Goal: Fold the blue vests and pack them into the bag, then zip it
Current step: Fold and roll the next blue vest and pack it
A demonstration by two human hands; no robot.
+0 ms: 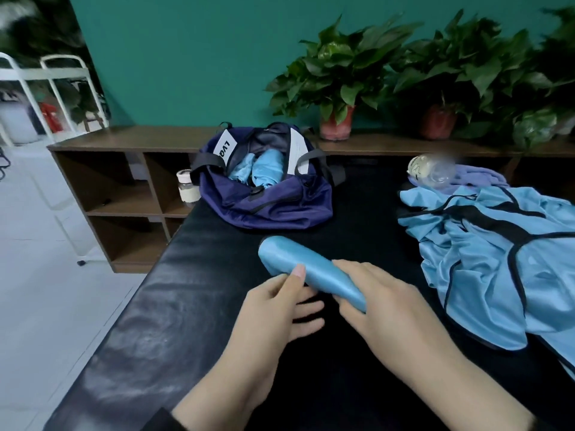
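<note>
- Rolled vest [311,272]: tight blue cylinder, lying on the black table [193,306] at centre, just ahead of both hands.
- Long axis: runs diagonally, far end up-left toward the bag [267,194], near end down-right toward the right wrist side.
- Right hand [382,303]: laid over the near end of the roll, fingers curved round it from the right; judged to be grasping the roll.
- Left hand [280,306]: at the roll's middle from the left, thumb pressed on the top surface, fingers spread underneath and beside; holding lightly, not clenched.
- Both hands about equally near the roll; right hand covers more of it, left steadies.
- Bag: open, dark blue, standing at the far edge of the table, up-left of the roll and well apart from it; zip undone.
- Packed vests [258,172]: blue rolls already visible inside the bag's mouth, with room beside them.
- Coming move, as judged: lift and carry the roll forward and slightly left, roughly along its own axis, far end leading into the opening.
- Risk, as judged: slippery fabric may unroll if either hold slackens in transit.
- Loose vests [497,259]: unfolded heap at right, near the right hand, not yet rolled.
- Task state, as judged: partly done; heap remaining, zipping outstanding.
- Beyond: plants [339,73] on the shelf [130,141] behind the bag.
</note>
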